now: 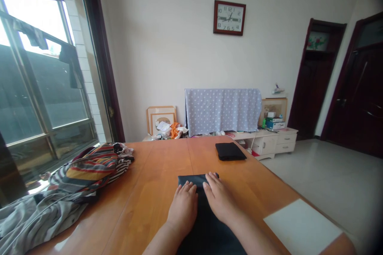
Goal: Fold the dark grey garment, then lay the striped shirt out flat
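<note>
A dark navy cloth [206,231] lies folded lengthwise on the wooden table [149,191] right in front of me. My left hand [183,206] rests flat on its left side, fingers stretched out and pointing away. My right hand [220,198] lies flat beside it on the cloth, fingertips near the far edge. Both hands press down and hold nothing. A second black cloth [230,151], folded into a small rectangle, sits farther back on the table.
A heap of striped and grey clothes [74,179] covers the table's left side by the window. A white sheet [301,227] lies at the near right corner. Beyond the table stand a low white cabinet [269,139], a dotted cloth [223,109] and dark doors.
</note>
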Available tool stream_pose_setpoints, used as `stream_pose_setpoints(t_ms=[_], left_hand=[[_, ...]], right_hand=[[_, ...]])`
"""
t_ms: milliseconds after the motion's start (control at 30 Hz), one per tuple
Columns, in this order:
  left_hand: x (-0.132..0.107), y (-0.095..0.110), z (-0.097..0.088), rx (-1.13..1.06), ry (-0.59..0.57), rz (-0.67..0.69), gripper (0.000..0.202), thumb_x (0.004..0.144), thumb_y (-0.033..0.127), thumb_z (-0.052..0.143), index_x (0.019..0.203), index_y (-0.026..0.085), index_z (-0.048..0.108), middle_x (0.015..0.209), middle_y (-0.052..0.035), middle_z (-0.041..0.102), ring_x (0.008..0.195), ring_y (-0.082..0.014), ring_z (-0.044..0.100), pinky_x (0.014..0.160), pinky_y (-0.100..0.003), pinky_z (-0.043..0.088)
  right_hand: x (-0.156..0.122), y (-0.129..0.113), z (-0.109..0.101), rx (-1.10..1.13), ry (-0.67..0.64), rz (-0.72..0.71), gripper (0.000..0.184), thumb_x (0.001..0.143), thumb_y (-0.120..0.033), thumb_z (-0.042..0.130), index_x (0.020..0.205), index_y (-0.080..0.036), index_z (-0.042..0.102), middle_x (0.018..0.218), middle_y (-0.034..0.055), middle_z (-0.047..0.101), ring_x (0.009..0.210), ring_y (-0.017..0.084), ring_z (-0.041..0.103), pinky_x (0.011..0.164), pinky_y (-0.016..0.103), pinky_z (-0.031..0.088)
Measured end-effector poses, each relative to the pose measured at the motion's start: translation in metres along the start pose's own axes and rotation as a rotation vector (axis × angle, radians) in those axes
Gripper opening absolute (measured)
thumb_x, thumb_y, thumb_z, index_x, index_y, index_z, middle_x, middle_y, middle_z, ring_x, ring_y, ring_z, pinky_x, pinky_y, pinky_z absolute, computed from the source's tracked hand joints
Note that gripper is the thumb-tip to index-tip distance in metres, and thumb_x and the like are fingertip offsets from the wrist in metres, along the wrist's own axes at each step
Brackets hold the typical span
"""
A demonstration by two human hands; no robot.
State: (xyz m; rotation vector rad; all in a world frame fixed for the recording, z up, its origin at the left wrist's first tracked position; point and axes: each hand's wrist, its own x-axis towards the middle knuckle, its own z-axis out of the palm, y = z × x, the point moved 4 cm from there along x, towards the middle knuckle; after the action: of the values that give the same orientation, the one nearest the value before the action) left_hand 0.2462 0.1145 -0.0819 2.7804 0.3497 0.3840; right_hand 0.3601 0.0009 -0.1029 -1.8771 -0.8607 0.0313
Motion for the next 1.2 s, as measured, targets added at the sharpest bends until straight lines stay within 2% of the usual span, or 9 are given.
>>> stream_pose_setpoints(t_ms=[100, 200, 300, 500, 633, 833, 967, 1067, 1200], left_hand=[[0.018, -0.003, 0.011, 0.050, -0.053, 0.032, 0.053, 0.096, 0.026, 0.030, 0.140, 0.014, 0.055, 0.151, -0.0125, 0.047, 0.144, -0.0260, 0.037, 0.122, -0.046, 0.022], [0.023, -0.011, 0.024, 0.117, -0.102, -0.023, 0.058, 0.096, 0.036, 0.032, 0.145, 0.010, 0.049, 0.157, -0.0148, 0.037, 0.148, -0.0281, 0.029, 0.122, -0.048, 0.020], [0.023, -0.021, 0.033, 0.173, -0.099, -0.119, 0.068, 0.095, 0.048, 0.030, 0.149, 0.010, 0.043, 0.160, -0.0161, 0.028, 0.151, -0.0312, 0.020, 0.122, -0.056, 0.013], [0.023, -0.029, 0.041, 0.209, -0.096, -0.195, 0.076, 0.093, 0.058, 0.027, 0.153, 0.013, 0.035, 0.162, -0.0158, 0.021, 0.152, -0.0339, 0.014, 0.117, -0.068, 0.002], [0.024, -0.031, 0.043, 0.220, -0.108, -0.215, 0.075, 0.093, 0.058, 0.023, 0.155, 0.016, 0.033, 0.163, -0.0123, 0.017, 0.152, -0.0320, 0.011, 0.116, -0.070, 0.002], [0.019, -0.035, 0.039, 0.164, -0.120, -0.220, 0.080, 0.092, 0.067, 0.022, 0.155, 0.018, 0.032, 0.164, -0.0109, 0.013, 0.153, -0.0305, 0.009, 0.117, -0.067, 0.006], [0.004, -0.057, 0.027, 0.161, -0.039, -0.342, 0.086, 0.090, 0.074, 0.020, 0.154, 0.018, 0.034, 0.164, -0.0130, 0.017, 0.152, -0.0344, 0.008, 0.117, -0.066, 0.008], [-0.012, -0.071, 0.015, 0.160, 0.013, -0.443, 0.080, 0.093, 0.069, 0.022, 0.152, 0.016, 0.037, 0.162, -0.0160, 0.025, 0.151, -0.0355, 0.014, 0.117, -0.064, 0.013], [-0.027, -0.053, 0.008, 0.113, 0.038, -0.360, 0.066, 0.100, 0.050, 0.021, 0.149, 0.012, 0.041, 0.158, -0.0159, 0.035, 0.149, -0.0293, 0.025, 0.120, -0.051, 0.021]], right_hand=[[0.013, 0.009, 0.016, -0.016, -0.056, 0.013, 0.054, 0.091, -0.043, 0.054, 0.137, -0.016, 0.059, 0.154, 0.0100, 0.042, 0.148, 0.028, 0.028, 0.125, 0.040, 0.009], [0.017, 0.033, 0.022, -0.119, -0.069, 0.079, 0.057, 0.090, -0.044, 0.056, 0.139, -0.015, 0.057, 0.158, 0.0091, 0.035, 0.151, 0.027, 0.021, 0.124, 0.040, 0.004], [0.017, 0.053, 0.019, -0.197, -0.079, 0.123, 0.062, 0.090, -0.049, 0.055, 0.142, -0.017, 0.054, 0.160, 0.0070, 0.030, 0.152, 0.026, 0.015, 0.124, 0.041, -0.003], [0.017, 0.053, 0.016, -0.385, -0.203, 0.199, 0.074, 0.092, -0.061, 0.039, 0.153, -0.018, 0.037, 0.164, 0.0044, 0.020, 0.153, 0.026, 0.004, 0.120, 0.044, -0.015], [0.018, 0.048, 0.016, -0.629, -0.308, 0.240, 0.077, 0.095, -0.064, 0.021, 0.158, -0.020, 0.021, 0.166, 0.0025, 0.011, 0.153, 0.027, 0.000, 0.120, 0.054, -0.011], [0.018, 0.051, 0.010, -0.703, -0.332, 0.246, 0.078, 0.094, -0.066, 0.013, 0.159, -0.022, 0.017, 0.166, 0.0023, 0.011, 0.153, 0.027, 0.000, 0.120, 0.059, -0.006], [0.015, 0.065, -0.014, -0.710, -0.285, 0.312, 0.081, 0.095, -0.066, 0.012, 0.158, -0.017, 0.020, 0.164, 0.0084, 0.020, 0.153, 0.029, 0.005, 0.120, 0.060, 0.000], [0.009, 0.063, -0.036, -0.685, -0.186, 0.323, 0.079, 0.096, -0.063, 0.013, 0.157, -0.014, 0.025, 0.162, 0.0115, 0.027, 0.152, 0.029, 0.011, 0.120, 0.058, 0.008], [-0.007, 0.030, -0.038, -0.597, -0.105, 0.234, 0.078, 0.097, -0.061, 0.014, 0.154, -0.012, 0.032, 0.160, 0.0122, 0.031, 0.151, 0.029, 0.019, 0.122, 0.051, 0.015]])
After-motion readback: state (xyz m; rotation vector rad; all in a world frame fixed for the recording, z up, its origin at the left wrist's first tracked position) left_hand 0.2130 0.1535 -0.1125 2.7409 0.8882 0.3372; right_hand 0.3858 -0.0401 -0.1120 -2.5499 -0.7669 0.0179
